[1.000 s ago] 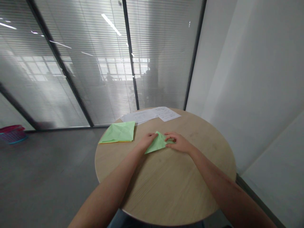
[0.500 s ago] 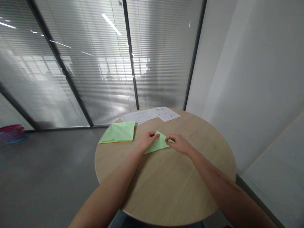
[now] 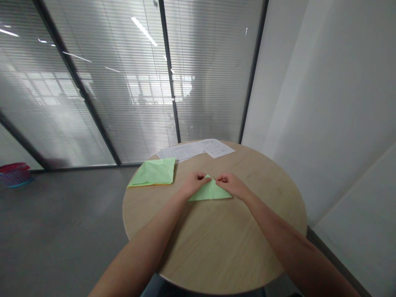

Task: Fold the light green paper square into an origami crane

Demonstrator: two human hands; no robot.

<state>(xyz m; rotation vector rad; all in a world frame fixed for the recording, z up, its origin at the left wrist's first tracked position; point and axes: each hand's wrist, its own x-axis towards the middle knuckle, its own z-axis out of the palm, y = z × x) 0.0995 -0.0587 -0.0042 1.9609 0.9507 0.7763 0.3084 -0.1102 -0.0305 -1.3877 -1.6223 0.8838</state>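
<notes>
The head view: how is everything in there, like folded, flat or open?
Green paper: folded to a triangle shape
Left hand: closed on its left side
Right hand: closed on its right side
Green sheets: stacked, creased
White papers: flat, overlapping
Basket: upright
Blinds: lowered

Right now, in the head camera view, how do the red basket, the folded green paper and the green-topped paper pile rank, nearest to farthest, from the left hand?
1. Folded green paper: touching the left hand, extending to its right.
2. Green-topped paper pile: on the table, to the hand's left.
3. Red basket: on the floor, far left.
</notes>
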